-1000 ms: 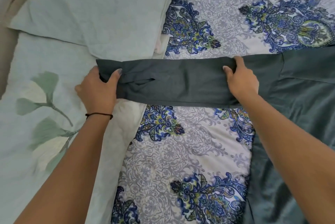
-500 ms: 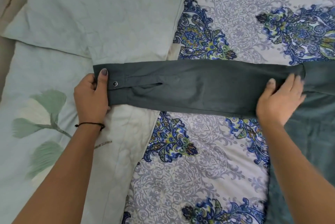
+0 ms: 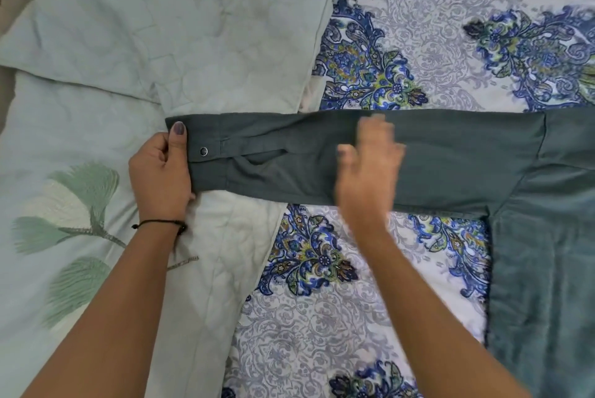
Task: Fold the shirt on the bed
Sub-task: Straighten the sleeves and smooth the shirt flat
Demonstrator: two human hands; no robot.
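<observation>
- The shirt (image 3: 531,236) was laid on the bed, its body at 3 to 4 o'clock and cut off by the right edge of the frame.
- One sleeve (image 3: 450,159) was stretched flat from 3 o'clock towards 9 o'clock, across the middle of the view.
- The cuff (image 3: 206,153), with a single snap (image 3: 203,151) showing, was pinched by the left hand (image 3: 161,175): the thumb was pressed on top of the cloth and the other fingers were curled at the cuff's end.
- A dark cord (image 3: 161,223) was worn on the left wrist.
- The right hand (image 3: 367,169) was seen blurred over the middle of the sleeve, palm down, fingers loosely spread and nothing gripped; whether the cloth was touched could not be told.
- The bedsheet (image 3: 434,53), patterned in blue paisley, was spread under the sleeve at 12 and 6 o'clock.
- A pale green pillow (image 3: 167,20) was lying at 10 to 11 o'clock, its lower edge just beside the sleeve.
- A pale quilt (image 3: 64,204) printed with green leaves was lying at 7 to 9 o'clock, under the cuff end and the left hand.
- Part of the sleeve's middle was hidden by the right hand.
</observation>
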